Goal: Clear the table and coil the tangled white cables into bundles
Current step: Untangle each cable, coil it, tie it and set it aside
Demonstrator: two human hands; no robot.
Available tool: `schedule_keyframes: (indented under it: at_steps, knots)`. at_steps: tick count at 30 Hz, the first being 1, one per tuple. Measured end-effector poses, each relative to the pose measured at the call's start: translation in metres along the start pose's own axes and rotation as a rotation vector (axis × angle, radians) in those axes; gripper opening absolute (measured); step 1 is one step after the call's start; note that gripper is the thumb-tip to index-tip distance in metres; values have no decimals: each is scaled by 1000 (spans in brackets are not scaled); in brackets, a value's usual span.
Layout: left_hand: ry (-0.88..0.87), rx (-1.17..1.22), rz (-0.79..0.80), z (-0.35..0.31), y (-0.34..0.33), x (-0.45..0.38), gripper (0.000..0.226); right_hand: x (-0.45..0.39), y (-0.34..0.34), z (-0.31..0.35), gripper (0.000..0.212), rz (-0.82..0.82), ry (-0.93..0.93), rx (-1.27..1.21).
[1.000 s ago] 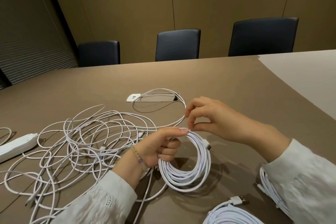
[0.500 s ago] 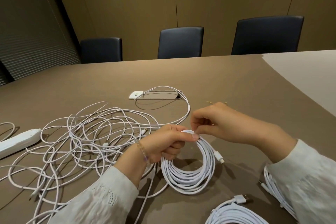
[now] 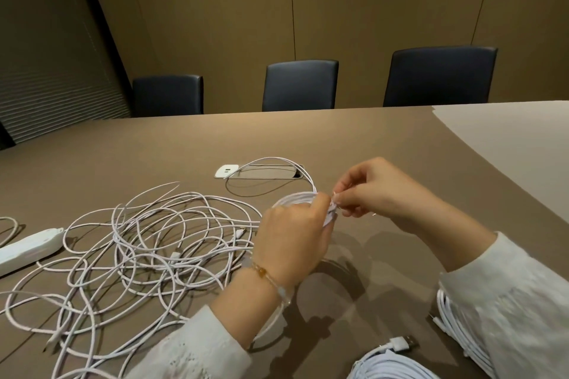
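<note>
A brown table [image 3: 354,138] fills the view, with three dark chairs [image 3: 301,85] along its far edge. On its left half sprawls the tangle [image 3: 147,249] of loose white cable, loops crossing one another, reaching from the near-left edge to the middle. A white power strip [image 3: 29,248] lies at the far left of the tangle. Beyond the tangle a white plug [image 3: 226,170] sits beside a slot in the tabletop, a single cable arcing from it toward the hands.

Two finished bundles lie near the right: one bundle [image 3: 388,368] at the bottom edge with a connector on top, another coil [image 3: 455,326] partly under the right sleeve.

The left hand [image 3: 292,240] is raised above the table, fingers curled round the coil in work [image 3: 297,197], which shows only as a few white strands above and beside the knuckles. The right hand [image 3: 369,191] meets it from the right, thumb and fingertips pinching the strands at the coil's right side, the other fingers curled.

Against half a second ago, both hands have lifted and moved farther from the near edge; the coil, then hanging as an open ring below the left hand, is now mostly hidden behind that hand, and only its shadow lies on the table.
</note>
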State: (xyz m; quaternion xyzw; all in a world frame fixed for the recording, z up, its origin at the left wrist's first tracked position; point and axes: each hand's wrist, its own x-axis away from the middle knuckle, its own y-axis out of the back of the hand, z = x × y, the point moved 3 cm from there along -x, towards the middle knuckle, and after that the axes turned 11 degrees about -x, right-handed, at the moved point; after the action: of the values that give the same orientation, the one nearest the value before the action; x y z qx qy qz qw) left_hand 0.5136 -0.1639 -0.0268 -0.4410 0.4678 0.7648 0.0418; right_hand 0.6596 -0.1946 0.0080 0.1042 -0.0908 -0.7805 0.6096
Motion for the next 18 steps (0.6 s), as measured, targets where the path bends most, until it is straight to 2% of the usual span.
schedule_keyframes:
  at_steps: [2,4,5,7,10,14,18]
  knots:
    - [-28,-14,-62,0,-1,1,18,2,1,-4,6,20,-106,-206]
    - [79,195,-80,8,3,-2,20,6,2,-8,7,30,-113,-371]
    - [151,345,-64,12,5,-4,21,7,4,-8,9,20,-57,-407]
    - [238,542,1,15,7,-7,21,13,7,-6,8,-13,119,-359]
    - [267,662,50,15,8,-10,22,21,8,0,5,-3,294,-237]
    - [338,803,103,15,11,-12,23,23,8,1,14,56,350,-234]
    - [512,1139,249,14,15,-14,34,20,6,-3,25,145,333,-229]
